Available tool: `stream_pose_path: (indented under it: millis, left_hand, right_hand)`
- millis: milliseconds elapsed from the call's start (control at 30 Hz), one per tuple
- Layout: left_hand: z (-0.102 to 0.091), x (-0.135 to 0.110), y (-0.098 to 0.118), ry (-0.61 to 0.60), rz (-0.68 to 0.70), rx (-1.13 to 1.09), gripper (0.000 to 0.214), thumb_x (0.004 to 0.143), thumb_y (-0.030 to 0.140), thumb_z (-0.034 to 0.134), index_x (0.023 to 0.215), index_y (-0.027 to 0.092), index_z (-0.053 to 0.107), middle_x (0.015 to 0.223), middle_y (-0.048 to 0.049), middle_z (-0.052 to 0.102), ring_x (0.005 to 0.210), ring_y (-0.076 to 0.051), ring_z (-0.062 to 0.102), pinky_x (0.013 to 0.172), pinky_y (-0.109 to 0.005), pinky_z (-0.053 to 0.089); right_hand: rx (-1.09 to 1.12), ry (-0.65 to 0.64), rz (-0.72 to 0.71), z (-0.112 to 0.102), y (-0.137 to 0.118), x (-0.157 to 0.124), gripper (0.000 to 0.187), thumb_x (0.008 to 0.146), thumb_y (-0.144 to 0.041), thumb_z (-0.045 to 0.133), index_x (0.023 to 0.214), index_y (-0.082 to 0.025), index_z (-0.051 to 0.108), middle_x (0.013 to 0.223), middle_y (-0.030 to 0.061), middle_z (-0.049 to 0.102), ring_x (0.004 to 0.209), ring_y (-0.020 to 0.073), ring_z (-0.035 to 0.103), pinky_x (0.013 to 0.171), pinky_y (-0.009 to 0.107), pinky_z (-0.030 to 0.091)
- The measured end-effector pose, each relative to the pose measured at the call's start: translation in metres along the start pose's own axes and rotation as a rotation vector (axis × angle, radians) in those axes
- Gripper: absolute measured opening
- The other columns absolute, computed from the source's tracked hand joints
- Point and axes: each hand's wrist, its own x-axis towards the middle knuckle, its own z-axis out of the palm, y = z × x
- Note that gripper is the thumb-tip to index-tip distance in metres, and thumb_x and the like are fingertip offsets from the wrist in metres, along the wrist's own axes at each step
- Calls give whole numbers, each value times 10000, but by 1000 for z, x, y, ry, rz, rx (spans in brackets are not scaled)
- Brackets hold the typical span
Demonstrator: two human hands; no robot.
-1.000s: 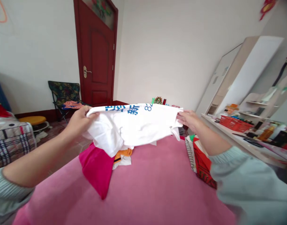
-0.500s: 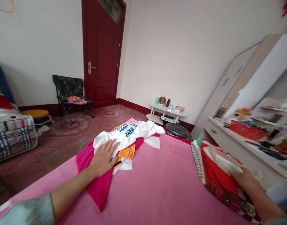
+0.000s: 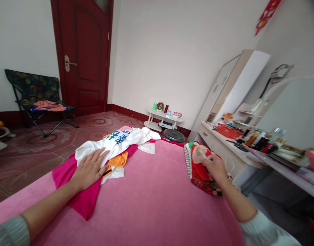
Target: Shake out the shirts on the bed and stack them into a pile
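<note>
— Gripping with the left hand [image 3: 91,167]?
— No; laid flat with spread fingers across white shirt [image 3: 130,139] and magenta cloth [image 3: 85,201], hiding part of both.
— And with the right hand [image 3: 215,166]?
— Bent at red cloth [image 3: 197,171] on the pink sheet [image 3: 146,198], too blurred to tell whether pinching.

Pink cover [image 3: 146,194]: a broad lane is left down the middle.
White shirt [image 3: 121,143]: left side is obstructed.
Red garment [image 3: 198,169]: right side is obstructed.
</note>
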Motion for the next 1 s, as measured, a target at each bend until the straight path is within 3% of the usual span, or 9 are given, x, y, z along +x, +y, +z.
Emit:
stream_pose_path:
  millis: [167,267,300,433,633,733,800,900,1000]
  left_hand:
    - [-15,1,12,-14,-55,-73,538,914,457,372,1386,201,407,1465,-114,320,1309,-336,314,1032,-514,306]
    - [-39,0,42,12,-46,-209,477,919,430,394,1334,202,454,1468,-101,307,1321,-312,302,1067,-485,294]
    - [-47,-1,56,4,-21,-279,455,930,411,387,1335,213,447,1467,-87,309,1324,-285,305,1083,-457,288]
    - [-70,-14,124,-195,122,-560,387,931,351,418,1296,252,499,1435,-51,364,1313,-243,331,1099,-393,295]
    - [-88,-40,205,-534,196,-797,548,670,207,646,1201,317,570,1194,-30,562,1062,-249,538,918,-359,461]
    - [-90,-47,219,-700,248,-824,486,580,126,636,978,404,651,1049,26,608,934,-214,590,819,-318,489]
    - [-88,-51,218,-764,200,-797,616,542,176,697,1100,420,607,1137,6,589,989,-249,583,872,-351,475]
    - [-86,-55,209,-720,32,-747,1014,483,270,773,1402,315,348,1367,-88,446,1176,-332,476,990,-415,400]
    - [-91,-53,201,-716,-10,-665,809,528,293,752,1296,255,499,1254,-99,539,1109,-340,509,974,-425,395]
  right_hand:
    - [364,-443,-436,0,-118,-144,45,629,-245,535,662,-243,566,710,-12,648,694,188,572,611,261,397]
    - [518,-979,-556,-5,-146,-214,137,624,-291,573,714,-323,671,711,-88,679,627,154,597,550,226,398]
    - [554,-1027,-551,-7,-150,-223,141,639,-292,578,723,-329,685,717,-93,683,628,148,602,555,221,405]
    - [636,-594,-463,-5,-138,-187,170,735,-198,537,817,-227,683,921,16,684,860,173,605,769,262,446]
    - [440,-275,-276,61,-61,-83,372,735,-228,543,1098,-162,595,1160,109,593,1028,244,567,886,379,457]
    - [317,-293,-297,84,-25,-65,586,669,-201,595,1248,-173,504,1290,108,511,1134,253,515,960,377,418]
    - [202,-369,-299,87,-12,-66,473,683,-206,581,1156,-189,566,1199,95,575,1085,263,548,940,383,428]
    - [42,-449,-335,73,-7,-76,232,728,-244,527,939,-208,617,1050,91,639,978,280,599,859,392,463]
    - [19,-400,-299,39,-5,-78,177,760,-333,481,883,-231,556,952,85,666,883,285,636,789,396,488]
